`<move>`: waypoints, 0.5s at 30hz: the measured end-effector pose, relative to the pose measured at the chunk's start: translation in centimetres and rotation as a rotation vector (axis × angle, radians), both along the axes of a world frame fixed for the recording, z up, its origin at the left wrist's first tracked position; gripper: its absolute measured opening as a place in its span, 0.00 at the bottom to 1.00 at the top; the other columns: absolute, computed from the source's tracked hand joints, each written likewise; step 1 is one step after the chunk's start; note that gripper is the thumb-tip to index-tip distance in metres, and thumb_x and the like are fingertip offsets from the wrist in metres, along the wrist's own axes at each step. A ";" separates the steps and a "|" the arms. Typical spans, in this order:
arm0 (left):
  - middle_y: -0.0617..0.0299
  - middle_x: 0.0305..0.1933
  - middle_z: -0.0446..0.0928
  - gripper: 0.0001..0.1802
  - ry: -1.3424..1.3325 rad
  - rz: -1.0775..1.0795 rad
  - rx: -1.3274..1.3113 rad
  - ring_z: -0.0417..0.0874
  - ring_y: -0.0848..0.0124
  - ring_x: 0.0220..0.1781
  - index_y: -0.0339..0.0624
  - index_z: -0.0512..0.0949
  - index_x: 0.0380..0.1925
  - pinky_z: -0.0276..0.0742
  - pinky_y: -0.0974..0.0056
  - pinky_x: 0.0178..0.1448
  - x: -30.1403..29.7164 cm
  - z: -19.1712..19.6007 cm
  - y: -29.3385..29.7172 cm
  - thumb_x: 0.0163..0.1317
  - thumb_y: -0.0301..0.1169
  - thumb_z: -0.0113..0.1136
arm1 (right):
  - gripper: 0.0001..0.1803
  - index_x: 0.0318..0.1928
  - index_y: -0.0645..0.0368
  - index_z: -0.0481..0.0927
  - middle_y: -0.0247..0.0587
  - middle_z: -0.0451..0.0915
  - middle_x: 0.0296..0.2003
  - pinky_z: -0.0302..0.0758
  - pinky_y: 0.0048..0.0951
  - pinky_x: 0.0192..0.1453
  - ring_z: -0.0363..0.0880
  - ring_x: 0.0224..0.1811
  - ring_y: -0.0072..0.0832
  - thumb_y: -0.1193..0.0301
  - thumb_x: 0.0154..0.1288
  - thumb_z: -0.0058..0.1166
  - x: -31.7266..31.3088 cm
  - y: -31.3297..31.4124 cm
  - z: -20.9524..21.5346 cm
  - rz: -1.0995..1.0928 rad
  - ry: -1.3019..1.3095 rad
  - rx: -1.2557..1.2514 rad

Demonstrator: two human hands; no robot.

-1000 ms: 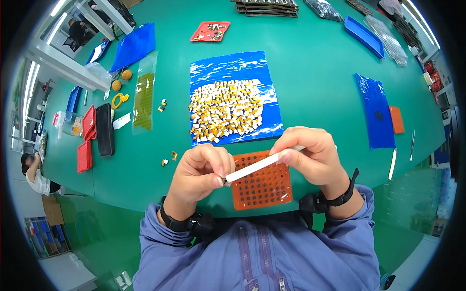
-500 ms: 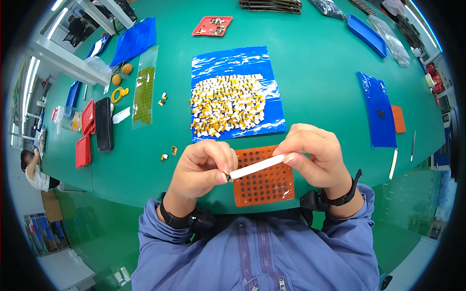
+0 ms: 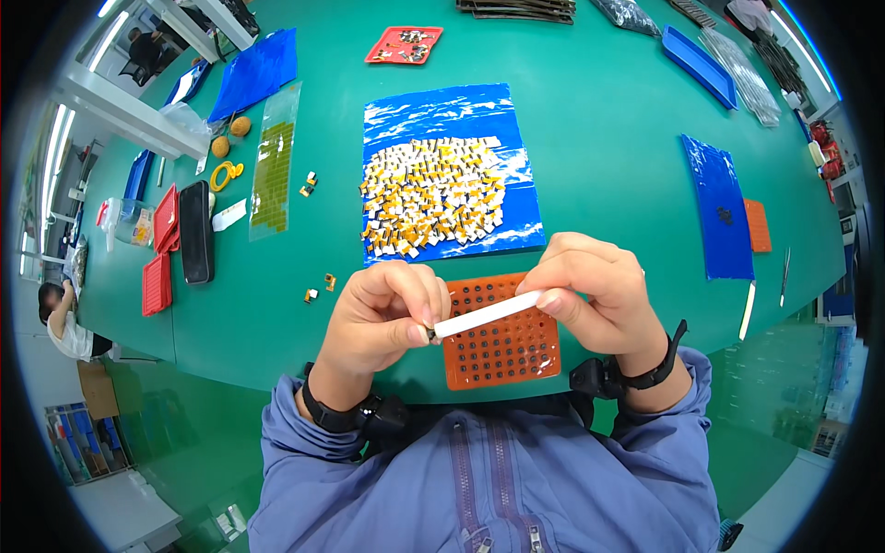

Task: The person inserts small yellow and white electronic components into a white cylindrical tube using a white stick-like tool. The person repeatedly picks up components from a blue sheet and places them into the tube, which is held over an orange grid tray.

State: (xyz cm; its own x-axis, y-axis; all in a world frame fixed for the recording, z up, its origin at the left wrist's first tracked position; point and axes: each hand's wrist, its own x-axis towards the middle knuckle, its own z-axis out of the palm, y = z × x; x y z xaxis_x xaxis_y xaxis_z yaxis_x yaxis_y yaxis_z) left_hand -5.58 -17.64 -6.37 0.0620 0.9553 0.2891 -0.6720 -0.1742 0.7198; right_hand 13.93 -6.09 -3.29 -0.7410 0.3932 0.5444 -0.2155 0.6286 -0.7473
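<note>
My right hand (image 3: 595, 290) is closed in a pinch on a flat white stick (image 3: 489, 314), which slants down toward my left hand. Between the thumb and forefinger of my left hand (image 3: 387, 309) is a small dark part (image 3: 431, 335), mostly hidden by the fingertips. The left end of the stick meets or nearly meets this part. Just beneath both hands lies an orange-brown tray (image 3: 507, 380) with rows of holes, many filled with small black round pieces. Beyond it, a pile of small white, yellow and black parts (image 3: 433, 195) covers much of a blue sheet (image 3: 438, 112).
Several loose small parts (image 3: 311, 295) lie left of my hands. Farther left are a black case (image 3: 196, 232), red trays (image 3: 158, 285) and a clear sheet with yellow-green squares (image 3: 274, 170). A red tray of parts (image 3: 404, 44) stands at the back. Tweezers (image 3: 784, 276) lie far right.
</note>
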 end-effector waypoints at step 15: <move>0.61 0.26 0.70 0.07 0.020 0.001 0.004 0.71 0.72 0.29 0.38 0.71 0.26 0.65 0.70 0.32 -0.1 0.0 0.1 0.52 0.23 0.61 | 0.05 0.30 0.64 0.76 0.39 0.73 0.23 0.67 0.26 0.27 0.70 0.24 0.29 0.76 0.52 0.57 -0.1 0.0 -0.2 -0.007 -0.006 0.027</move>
